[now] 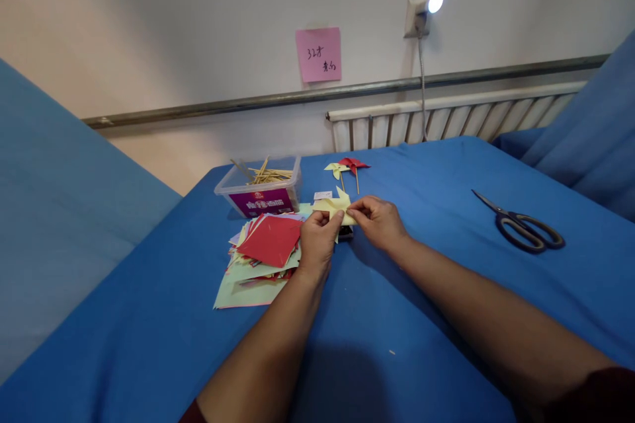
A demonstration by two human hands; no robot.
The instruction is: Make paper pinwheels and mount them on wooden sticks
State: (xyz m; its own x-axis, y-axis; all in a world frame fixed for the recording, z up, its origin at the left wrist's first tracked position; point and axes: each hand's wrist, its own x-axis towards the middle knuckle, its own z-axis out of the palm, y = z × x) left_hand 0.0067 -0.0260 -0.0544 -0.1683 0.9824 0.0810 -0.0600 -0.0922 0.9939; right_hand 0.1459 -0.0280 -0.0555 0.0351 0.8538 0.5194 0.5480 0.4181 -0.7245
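Between my two hands is a pale yellow paper pinwheel (pixel 325 205), its corners folded in toward the middle. My left hand (pixel 318 236) pinches it from the left, thumb on top near the centre. My right hand (pixel 378 219) is closed too, its fingertips pressed at the pinwheel's centre; whether they hold a small pin there I cannot make out. Below the paper a small dark box (pixel 346 232) shows in part, and a small white card (pixel 323 195) lies just behind. Beyond my hands lie a finished yellow pinwheel (pixel 337 168) and a red pinwheel (pixel 354 165) on sticks.
A clear plastic box (pixel 296 180) of wooden sticks stands at the back left. In front of it is a pile of coloured paper squares (pixel 272 241). Black-handled scissors (pixel 520 225) lie at the right on the blue cloth (pixel 426 344). A radiator (pixel 456 112) is behind.
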